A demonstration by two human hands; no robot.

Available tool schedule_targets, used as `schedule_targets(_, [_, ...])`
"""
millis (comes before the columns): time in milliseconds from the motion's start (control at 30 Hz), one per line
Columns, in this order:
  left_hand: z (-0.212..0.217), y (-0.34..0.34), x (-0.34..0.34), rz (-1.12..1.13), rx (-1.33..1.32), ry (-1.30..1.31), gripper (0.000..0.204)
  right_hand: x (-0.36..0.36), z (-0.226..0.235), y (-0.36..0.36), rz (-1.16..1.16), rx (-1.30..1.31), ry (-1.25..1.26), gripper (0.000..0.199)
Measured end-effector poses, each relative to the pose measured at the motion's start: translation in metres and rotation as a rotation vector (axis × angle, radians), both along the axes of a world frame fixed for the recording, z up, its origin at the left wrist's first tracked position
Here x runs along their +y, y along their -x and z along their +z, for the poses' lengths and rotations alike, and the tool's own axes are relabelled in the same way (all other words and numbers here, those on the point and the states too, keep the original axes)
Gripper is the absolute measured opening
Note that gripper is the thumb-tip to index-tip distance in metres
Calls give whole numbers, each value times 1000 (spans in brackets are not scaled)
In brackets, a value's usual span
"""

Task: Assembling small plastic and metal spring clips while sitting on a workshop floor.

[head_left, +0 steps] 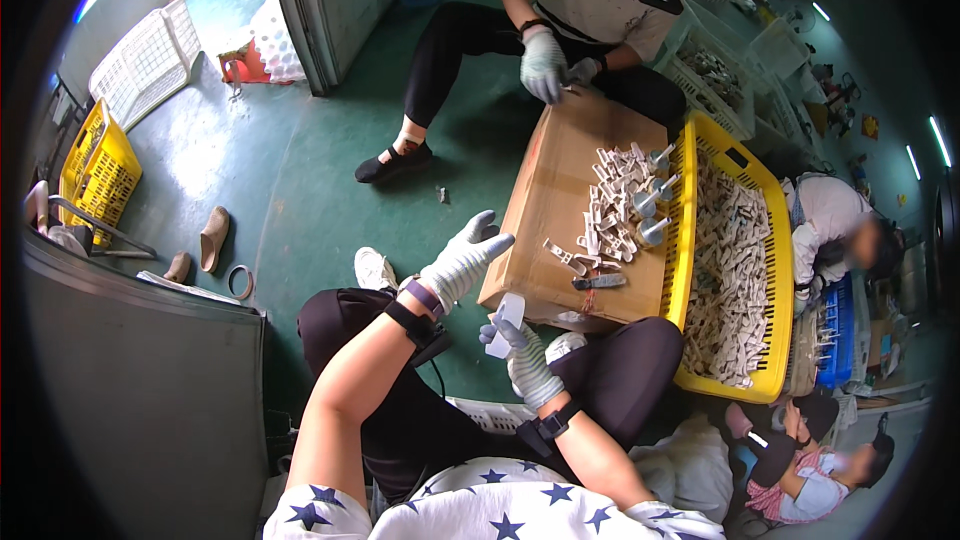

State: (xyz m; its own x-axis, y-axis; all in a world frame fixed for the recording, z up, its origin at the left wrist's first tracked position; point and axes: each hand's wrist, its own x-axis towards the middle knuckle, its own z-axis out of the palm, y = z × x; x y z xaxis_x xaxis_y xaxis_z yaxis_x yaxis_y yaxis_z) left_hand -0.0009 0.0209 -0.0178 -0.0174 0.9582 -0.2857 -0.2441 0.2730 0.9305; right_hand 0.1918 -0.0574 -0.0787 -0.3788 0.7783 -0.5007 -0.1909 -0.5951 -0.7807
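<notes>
White plastic part (505, 323) between right fingers (512, 332).

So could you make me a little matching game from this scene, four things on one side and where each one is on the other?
Things:
1. small white part
2. yellow crate
3. cardboard box
4. tape ring

Places:
A. on the green floor, beside the clogs
B. between the fingers of the right hand
C. in front of the left hand, with parts heaped on top
D. right of the box, full of pale parts

Pairs: 1-B, 2-D, 3-C, 4-A
</notes>
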Motion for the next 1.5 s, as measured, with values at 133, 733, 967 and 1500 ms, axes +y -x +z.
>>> schedule_targets(133, [8,-5,2,-23,39,21,81,0,13,3,-32,44,0,39])
schedule_targets(733, [-27,-17,-1,-115,120,86,73,9,-21,-6,47,92,8,48])
schedule_targets(967, [-46,-17,-14,-184,222,28,56,9,-25,-2,54,97,17,46])
schedule_targets(1500, [-50,-9,-26,-798,908,-254,65,2,-37,-5,41,-13,-85,37])
